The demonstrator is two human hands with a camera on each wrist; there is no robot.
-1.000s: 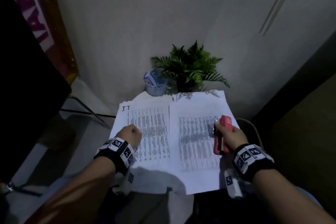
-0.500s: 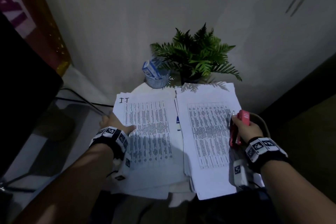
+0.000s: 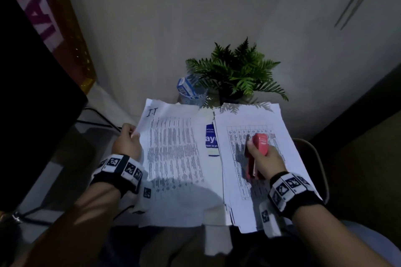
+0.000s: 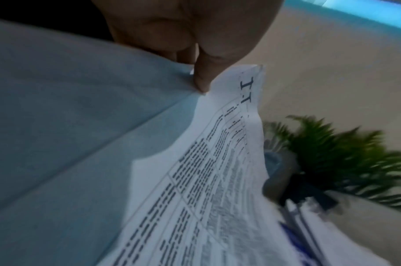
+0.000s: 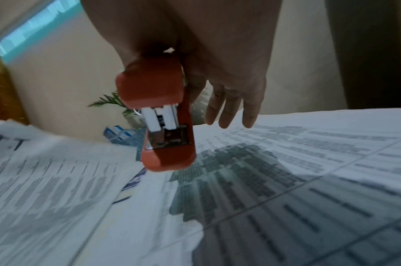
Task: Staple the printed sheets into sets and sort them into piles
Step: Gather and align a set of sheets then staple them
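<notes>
The left hand pinches the sheet by its far-left corner; the stapler, gripped in the right hand, points away, well right of that corner.

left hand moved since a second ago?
Yes. The left hand went from resting on the printed page to its upper-left edge, now pinching it.

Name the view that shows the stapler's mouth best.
The right wrist view: the stapler points at the camera, its mouth and metal parts plain, held in the right hand. The head view shows only its red top; the left wrist view misses it.
</notes>
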